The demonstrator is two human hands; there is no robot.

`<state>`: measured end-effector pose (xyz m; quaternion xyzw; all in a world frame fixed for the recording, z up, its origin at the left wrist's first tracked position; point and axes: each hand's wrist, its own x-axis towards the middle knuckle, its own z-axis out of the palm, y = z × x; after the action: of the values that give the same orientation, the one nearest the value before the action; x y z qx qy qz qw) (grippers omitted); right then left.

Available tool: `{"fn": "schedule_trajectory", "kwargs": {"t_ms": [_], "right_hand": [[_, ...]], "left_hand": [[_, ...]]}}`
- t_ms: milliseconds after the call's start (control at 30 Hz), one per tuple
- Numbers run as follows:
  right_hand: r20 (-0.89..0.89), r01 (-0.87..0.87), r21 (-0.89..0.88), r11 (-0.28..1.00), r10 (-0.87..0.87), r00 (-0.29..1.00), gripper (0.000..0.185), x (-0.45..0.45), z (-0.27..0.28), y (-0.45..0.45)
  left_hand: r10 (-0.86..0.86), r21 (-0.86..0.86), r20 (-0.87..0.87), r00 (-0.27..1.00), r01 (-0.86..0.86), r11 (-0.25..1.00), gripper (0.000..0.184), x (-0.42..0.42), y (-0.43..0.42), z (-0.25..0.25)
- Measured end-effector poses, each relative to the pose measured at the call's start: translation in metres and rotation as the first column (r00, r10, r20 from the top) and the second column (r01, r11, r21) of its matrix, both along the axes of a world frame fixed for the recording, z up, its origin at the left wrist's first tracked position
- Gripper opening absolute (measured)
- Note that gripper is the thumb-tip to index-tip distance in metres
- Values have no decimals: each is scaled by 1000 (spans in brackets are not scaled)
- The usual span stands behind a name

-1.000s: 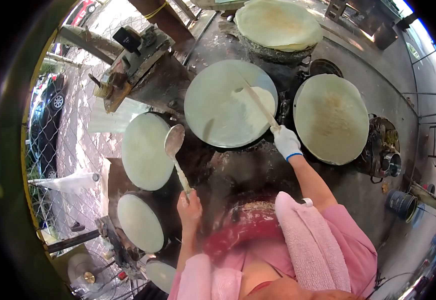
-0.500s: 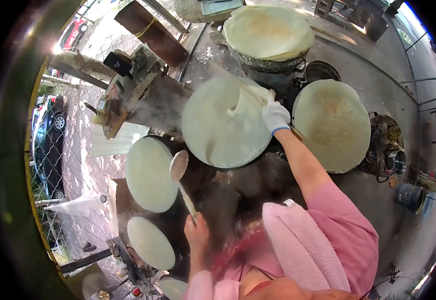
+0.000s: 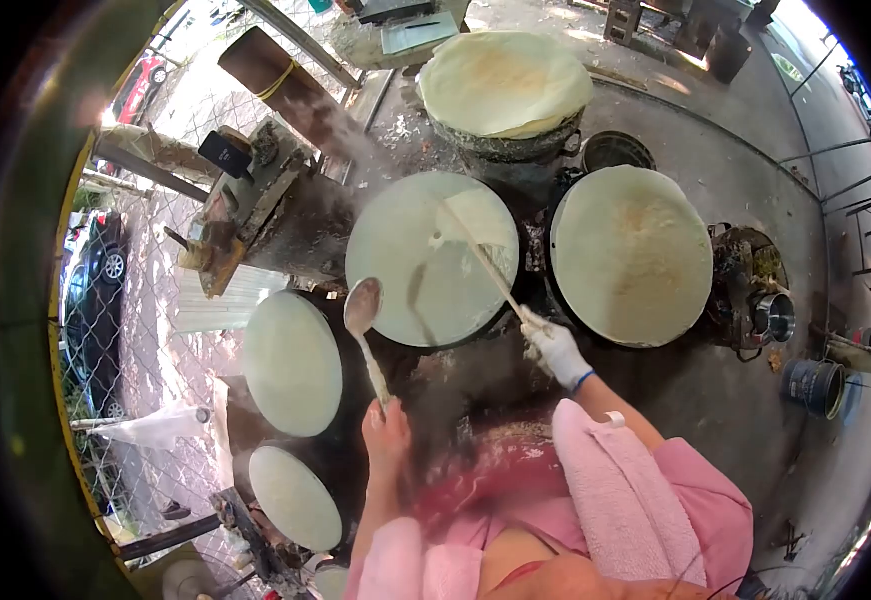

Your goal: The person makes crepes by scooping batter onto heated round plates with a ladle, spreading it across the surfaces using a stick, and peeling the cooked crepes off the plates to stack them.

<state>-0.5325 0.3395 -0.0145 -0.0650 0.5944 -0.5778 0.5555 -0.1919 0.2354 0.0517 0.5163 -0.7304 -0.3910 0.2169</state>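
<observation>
My bare left hand (image 3: pixel 387 440) is closed round the handle of a ladle (image 3: pixel 364 308), whose bowl hangs over the left edge of the large central griddle (image 3: pixel 396 290). In a white glove with a blue cuff, my right hand (image 3: pixel 556 352) grips a long thin spreading stick (image 3: pixel 491 265). The stick reaches up and left over the pale batter on that griddle. To the right lies a round griddle with a browned pale sheet (image 3: pixel 636 255). Two smaller batter-covered griddles (image 3: pixel 293 363) (image 3: pixel 296 498) are on the left.
A stack of thin round sheets (image 3: pixel 506 85) rests on a drum at the top. A metal pot (image 3: pixel 774 318) and a dark bucket (image 3: pixel 813 388) stand at the right. Wire fencing runs along the left, near a rusty pipe (image 3: pixel 281 85). Steam drifts near the griddle.
My right hand has moved down and back toward my body from the central griddle's right edge, with the stick. The ladle stays in my left hand. The whole view has shifted slightly.
</observation>
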Motion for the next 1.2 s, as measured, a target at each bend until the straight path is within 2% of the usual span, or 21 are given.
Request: {"fn": "schedule_trajectory", "kwargs": {"t_ms": [67, 133, 167, 300, 367, 433, 500, 567, 633, 700, 733, 800, 867, 933, 967, 1033, 1067, 1100, 1133, 1167, 1200], "right_hand": [[-109, 56, 6, 998, -55, 992, 44, -28, -3, -7], [-86, -54, 138, 989, 66, 994, 44, -51, 16, -12], [-22, -150, 164, 975, 156, 988, 44, -55, 26, -11], [-17, -272, 205, 940, 281, 959, 45, -37, 53, 2], [-149, -123, 69, 990, 132, 980, 46, -21, 19, 19], [-212, 81, 84, 993, -61, 975, 48, 2, 8, 31], [-282, 134, 128, 983, -94, 955, 49, 46, 5, 24], [39, 49, 167, 985, -56, 998, 43, 81, 29, 2], [73, 87, 102, 991, -94, 993, 42, 102, 35, -24], [75, 73, 210, 975, -91, 993, 41, 96, 58, -26], [-9, 216, 64, 974, -216, 976, 41, 100, 57, -25], [-123, 243, 59, 968, -235, 964, 43, 117, -3, -18], [-139, 177, 132, 975, -158, 978, 42, 146, 18, -31], [28, 55, 117, 992, -58, 998, 44, 165, 20, -51], [106, 47, 86, 995, -56, 993, 45, 171, 16, -58], [190, -53, 264, 963, 2, 982, 42, 152, 65, -63], [123, -4, 211, 978, -22, 992, 41, 141, 65, -55], [55, 42, 151, 988, -51, 997, 40, 127, 63, -44], [-39, 156, 117, 981, -153, 987, 40, 119, 54, -39], [-89, 231, 79, 970, -224, 970, 40, 112, 50, -34], [-307, 133, 111, 985, -93, 947, 41, 109, 23, -33]], "left_hand": [[300, 445, -219, 928, -179, 877, 19, -59, -15, 52], [162, 341, -240, 957, -73, 937, 19, -71, -47, 36], [253, 487, -280, 926, -90, 869, 19, -97, -61, 58], [80, 493, -272, 959, 68, 868, 21, -161, -160, 25], [-8, 517, -307, 952, 174, 838, 23, -196, -201, 2], [-104, 563, -318, 942, 276, 779, 22, -210, -219, -17], [-204, 617, -290, 935, 346, 707, 21, -213, -227, -33], [-84, 731, -280, 956, 269, 627, 20, -200, -211, -29], [59, 805, -273, 960, 194, 560, 18, -172, -193, -22], [225, 848, -298, 927, 149, 509, 17, -150, -182, -17], [264, 861, -311, 913, 153, 485, 17, -140, -179, -17], [350, 886, -334, 875, 165, 434, 17, -127, -176, -21], [410, 919, -338, 847, 205, 336, 14, -125, -168, -22], [473, 934, -345, 811, 244, 261, 11, -131, -160, -21], [555, 932, -357, 751, 329, 154, 10, -129, -165, -19], [712, 861, -332, 618, 508, -40, 8, -122, -182, -15], [414, 793, -608, 677, 489, 364, 7, -107, -179, 27], [224, 689, -714, 663, 610, 391, 9, -83, -201, 26], [286, 653, -755, 590, 634, 415, 18, -58, -210, 7], [570, 591, -670, 476, 806, 21, 21, -37, -211, 6], [442, 749, -638, 631, 642, 164, 22, -27, -202, 18]]}}
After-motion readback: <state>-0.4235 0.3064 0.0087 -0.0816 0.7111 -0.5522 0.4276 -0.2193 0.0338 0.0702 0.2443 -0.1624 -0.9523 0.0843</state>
